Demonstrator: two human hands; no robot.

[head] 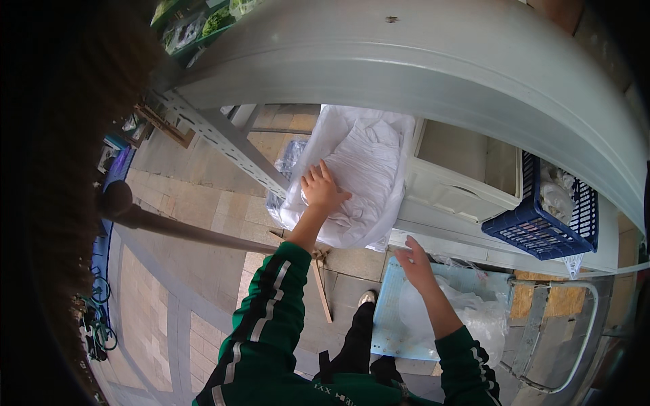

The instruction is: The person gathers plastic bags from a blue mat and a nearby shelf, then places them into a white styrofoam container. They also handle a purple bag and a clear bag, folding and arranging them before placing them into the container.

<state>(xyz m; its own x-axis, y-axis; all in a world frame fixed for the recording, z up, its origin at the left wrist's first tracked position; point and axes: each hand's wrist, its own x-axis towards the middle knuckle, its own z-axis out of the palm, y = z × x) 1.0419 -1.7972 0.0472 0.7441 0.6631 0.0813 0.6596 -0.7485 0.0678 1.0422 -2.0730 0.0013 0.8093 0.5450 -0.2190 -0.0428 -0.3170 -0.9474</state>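
Note:
A container lined with a clear plastic bag (332,236) stands on the lower shelf, with white folded, wrinkled sheeting (373,152) inside; fabric or thin plastic, I cannot tell. My left hand (322,190) rests on or just over the sheeting's near left part, fingers spread and holding nothing. To the lower right, my right hand (416,264) is raised in the air above the edge of a light blue platform (388,314), its fingers apart and empty. Crumpled clear plastic bags (477,309) lie on that platform.
A white plastic bin (457,195) and a blue basket (538,233) holding plastic bags stand right of the lined container. A broad grey shelf edge (355,81) spans above. A perforated metal post (228,142) and a brown pole (193,231) are at the left. A metal handle (591,325) borders the platform.

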